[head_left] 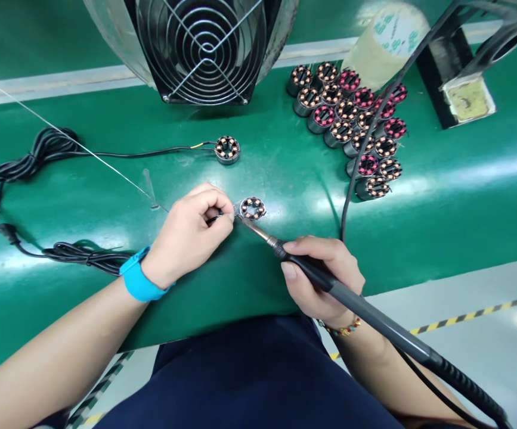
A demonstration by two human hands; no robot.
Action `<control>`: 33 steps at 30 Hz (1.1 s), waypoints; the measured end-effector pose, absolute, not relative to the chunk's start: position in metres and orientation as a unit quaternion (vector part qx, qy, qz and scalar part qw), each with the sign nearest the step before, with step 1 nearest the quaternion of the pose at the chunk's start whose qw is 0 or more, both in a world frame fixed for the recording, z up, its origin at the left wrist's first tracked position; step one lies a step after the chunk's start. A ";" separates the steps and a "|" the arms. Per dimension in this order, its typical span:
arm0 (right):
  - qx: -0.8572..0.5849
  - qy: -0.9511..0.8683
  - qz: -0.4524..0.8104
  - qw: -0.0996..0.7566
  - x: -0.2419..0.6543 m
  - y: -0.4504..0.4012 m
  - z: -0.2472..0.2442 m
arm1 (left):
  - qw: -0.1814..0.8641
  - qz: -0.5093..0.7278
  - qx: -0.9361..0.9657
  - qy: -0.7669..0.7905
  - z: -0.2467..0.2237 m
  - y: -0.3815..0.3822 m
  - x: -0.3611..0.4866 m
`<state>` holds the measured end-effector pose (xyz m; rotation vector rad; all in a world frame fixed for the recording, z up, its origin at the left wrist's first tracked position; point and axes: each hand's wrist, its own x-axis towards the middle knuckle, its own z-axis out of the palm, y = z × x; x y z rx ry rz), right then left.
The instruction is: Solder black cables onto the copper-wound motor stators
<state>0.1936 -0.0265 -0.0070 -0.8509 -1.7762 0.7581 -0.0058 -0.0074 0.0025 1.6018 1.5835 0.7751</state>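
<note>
- One wound coil core (227,149) looks already joined: a dark cable (128,155) with a yellow section reaches it on the green bench (276,173), though the joints are too small to inspect.
- A second core (252,208) lies just beside the left fingertips, in front of the person. The metal tip of the soldering iron (365,304) meets its near left edge, so its connection seems under way; whether any joint there is finished, I cannot tell.
- The left hand (195,223) has thumb and forefinger pinched on a dark lead (214,219) at that edge. A thin pale strand, probably solder (101,161), runs to this hand; how it is held is hidden.
- The right hand (325,274) grasps the iron's handle, thumb and fingers wrapped near its front.
- Well over a dozen cores with copper or pink windings (341,132) stand grouped to the right, showing no long cables, so these appear to be left.
- Another coiled cable (92,256) lies by the left wrist.
- Green print marks the white label (399,33) on the pale roll (365,65), too blurred to read; no other brand or wording is legible.
</note>
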 end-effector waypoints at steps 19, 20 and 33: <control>-0.380 -0.726 0.263 0.509 0.193 -0.025 -0.007 | 0.383 0.297 0.622 0.615 0.003 -0.008 -0.006; -0.384 -0.736 0.267 0.490 0.193 -0.023 -0.005 | 0.381 0.296 0.623 0.616 0.003 -0.008 -0.006; -0.355 -0.827 0.338 0.276 0.173 0.027 0.016 | 0.365 0.295 0.633 0.616 0.004 -0.008 -0.006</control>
